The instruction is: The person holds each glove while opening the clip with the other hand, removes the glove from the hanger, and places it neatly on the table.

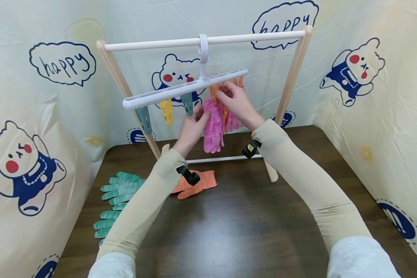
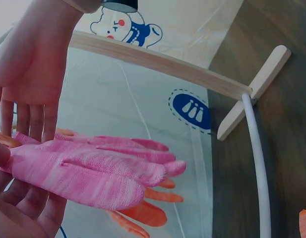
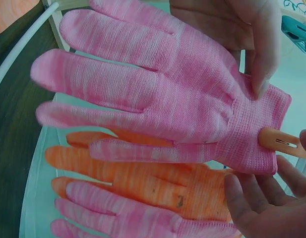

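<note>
Dark brown worktop (image 1: pixel 264 216) spreads beneath the hanger (image 1: pixel 170 93), and a wooden rack (image 1: pixel 292 77) stands around it, its white top bar (image 1: pixel 153 45) carrying the hanger's hook. Down and left of the hanger lie green gloves (image 1: pixel 125 187); below its middle lies an orange glove (image 1: pixel 206 179), partly hidden behind the left sleeve (image 1: pixel 135 224). Under the hanger's right half hangs the pink glove (image 1: pixel 213 127); farther right along the hanger I make out what look like a second orange glove (image 3: pixel 153 181) and a second pink one (image 3: pixel 138 220), poorly seen past my right grip (image 1: pixel 238 102). That grip pinches an orange clip (image 1: pixel 214 92) on the pink glove's cuff, while my left grip (image 1: pixel 192 127) pinches the cuff's edge. On the hanger's left half hang a yellow clip (image 1: pixel 166 112) and two grey-green clips (image 1: pixel 187 103).
</note>
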Action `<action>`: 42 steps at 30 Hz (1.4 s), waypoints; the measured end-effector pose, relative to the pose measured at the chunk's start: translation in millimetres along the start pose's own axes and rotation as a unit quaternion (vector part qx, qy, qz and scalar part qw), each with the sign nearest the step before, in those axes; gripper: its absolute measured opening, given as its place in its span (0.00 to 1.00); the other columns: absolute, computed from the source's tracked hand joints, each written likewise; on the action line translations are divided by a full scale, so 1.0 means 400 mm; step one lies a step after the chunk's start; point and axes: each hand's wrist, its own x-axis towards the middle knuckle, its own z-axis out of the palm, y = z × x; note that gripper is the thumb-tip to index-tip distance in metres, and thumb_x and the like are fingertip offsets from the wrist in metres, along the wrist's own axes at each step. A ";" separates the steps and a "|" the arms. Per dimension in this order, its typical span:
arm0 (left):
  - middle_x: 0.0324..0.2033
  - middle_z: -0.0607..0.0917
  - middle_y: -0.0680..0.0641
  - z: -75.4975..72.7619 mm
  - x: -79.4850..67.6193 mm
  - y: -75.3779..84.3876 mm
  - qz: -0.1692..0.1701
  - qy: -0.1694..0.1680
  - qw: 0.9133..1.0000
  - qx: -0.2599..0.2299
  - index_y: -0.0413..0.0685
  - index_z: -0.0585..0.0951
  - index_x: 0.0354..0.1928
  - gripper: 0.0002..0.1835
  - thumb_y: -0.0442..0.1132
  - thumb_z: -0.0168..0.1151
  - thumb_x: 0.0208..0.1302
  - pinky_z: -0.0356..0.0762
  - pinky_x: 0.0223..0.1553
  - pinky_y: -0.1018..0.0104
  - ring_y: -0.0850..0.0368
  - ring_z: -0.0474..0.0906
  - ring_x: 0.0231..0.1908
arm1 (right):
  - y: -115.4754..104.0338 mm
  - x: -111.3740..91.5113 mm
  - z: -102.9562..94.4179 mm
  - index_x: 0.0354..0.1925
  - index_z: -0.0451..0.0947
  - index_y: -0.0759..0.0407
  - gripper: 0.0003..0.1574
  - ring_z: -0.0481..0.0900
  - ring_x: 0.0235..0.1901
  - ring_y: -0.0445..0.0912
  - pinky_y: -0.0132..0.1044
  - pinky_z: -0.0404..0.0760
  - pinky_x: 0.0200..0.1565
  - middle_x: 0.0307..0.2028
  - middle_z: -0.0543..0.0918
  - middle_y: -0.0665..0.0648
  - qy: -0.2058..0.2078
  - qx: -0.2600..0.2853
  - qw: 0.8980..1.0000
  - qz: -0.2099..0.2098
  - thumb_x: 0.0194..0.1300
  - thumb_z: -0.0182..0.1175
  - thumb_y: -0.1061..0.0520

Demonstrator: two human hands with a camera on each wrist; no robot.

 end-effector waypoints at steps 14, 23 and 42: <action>0.50 0.84 0.38 -0.011 -0.004 -0.002 -0.010 -0.016 1.000 -0.006 0.39 0.78 0.62 0.19 0.44 0.52 0.81 0.79 0.47 0.62 0.50 0.79 0.46 | 0.017 0.016 0.007 0.65 0.76 0.61 0.26 0.72 0.49 0.48 0.49 0.73 0.59 0.48 0.79 0.57 -0.025 0.069 0.997 0.031 0.82 0.52 0.46; 0.45 0.83 0.38 -0.017 -0.006 -0.015 0.006 -0.007 1.000 0.015 0.37 0.79 0.60 0.18 0.43 0.52 0.81 0.76 0.43 0.65 0.52 0.77 0.42 | 0.017 0.014 0.007 0.70 0.73 0.60 0.28 0.78 0.60 0.49 0.45 0.74 0.67 0.59 0.82 0.61 -0.034 0.083 0.996 0.029 0.84 0.48 0.46; 0.47 0.86 0.39 -0.025 -0.016 -0.024 0.004 -0.012 0.999 0.040 0.38 0.80 0.57 0.17 0.44 0.56 0.78 0.77 0.44 0.66 0.51 0.79 0.43 | 0.024 0.026 0.012 0.71 0.73 0.58 0.27 0.77 0.57 0.48 0.43 0.75 0.65 0.63 0.81 0.60 -0.018 0.165 0.984 0.061 0.82 0.53 0.50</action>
